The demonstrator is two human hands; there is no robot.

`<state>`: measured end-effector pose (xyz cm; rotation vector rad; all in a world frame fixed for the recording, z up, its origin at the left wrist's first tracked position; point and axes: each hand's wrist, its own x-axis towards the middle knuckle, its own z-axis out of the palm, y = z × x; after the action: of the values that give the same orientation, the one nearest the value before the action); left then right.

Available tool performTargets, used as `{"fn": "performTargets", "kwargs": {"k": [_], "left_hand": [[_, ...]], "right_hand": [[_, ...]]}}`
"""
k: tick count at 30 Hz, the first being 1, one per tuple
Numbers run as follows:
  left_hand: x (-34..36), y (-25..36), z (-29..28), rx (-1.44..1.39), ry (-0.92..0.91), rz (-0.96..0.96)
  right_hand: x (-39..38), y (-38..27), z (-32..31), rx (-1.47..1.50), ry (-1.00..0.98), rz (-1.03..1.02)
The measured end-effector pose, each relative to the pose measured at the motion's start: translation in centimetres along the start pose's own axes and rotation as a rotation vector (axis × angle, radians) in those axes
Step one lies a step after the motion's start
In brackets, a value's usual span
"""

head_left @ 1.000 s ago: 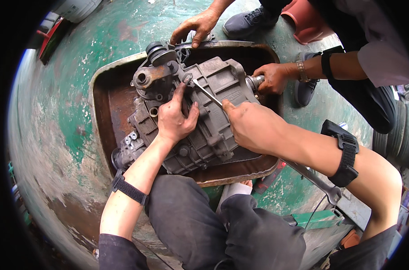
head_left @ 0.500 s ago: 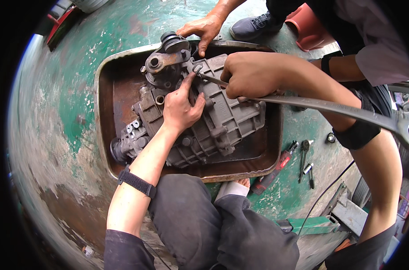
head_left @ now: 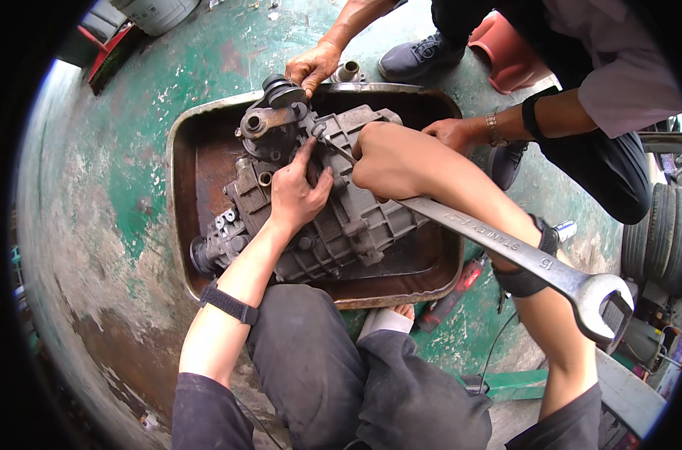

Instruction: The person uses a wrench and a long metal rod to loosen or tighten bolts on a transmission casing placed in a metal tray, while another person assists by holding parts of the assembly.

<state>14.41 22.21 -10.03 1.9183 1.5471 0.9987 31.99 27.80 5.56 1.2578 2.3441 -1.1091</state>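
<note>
A grey metal gearbox (head_left: 356, 217) lies in a rusty metal tray (head_left: 177, 180). My right hand (head_left: 389, 161) is closed round a long steel combination wrench (head_left: 498, 244). Its far end sits over a bolt on the gearbox, and its open jaw sticks out toward the lower right, above my forearm. My left hand (head_left: 299, 193) rests on the casing, its index finger stretched to the wrench's far end and its thumb apart. Beside the pulley at the gearbox's top is a co-worker's hand (head_left: 314, 66); the co-worker's other hand (head_left: 453, 135) is just beyond my right hand.
A red-and-black power tool (head_left: 453, 296) lies on the green floor by the tray's near right corner. Opposite me are the co-worker's shoe (head_left: 422, 56) and a red plastic stool (head_left: 509, 52). Tyres (head_left: 659, 229) stand at the right, with a green metal bar (head_left: 515, 385) nearer.
My right hand has swung the wrench's free end nearer to me. My left index finger stays at the other end. The co-worker's second hand has come into view beside the gearbox.
</note>
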Motion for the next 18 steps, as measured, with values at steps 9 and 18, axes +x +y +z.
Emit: {"fn": "performTargets", "kwargs": {"k": [9, 18], "left_hand": [[1.4, 3.4, -2.8, 0.393, -0.073, 0.541], [7.8, 2.9, -3.7, 0.801, -0.560, 0.734]], "right_hand": [[0.6, 2.7, 3.0, 0.458, 0.142, -0.041], [0.5, 3.9, 3.5, 0.533, 0.120, -0.267]]}}
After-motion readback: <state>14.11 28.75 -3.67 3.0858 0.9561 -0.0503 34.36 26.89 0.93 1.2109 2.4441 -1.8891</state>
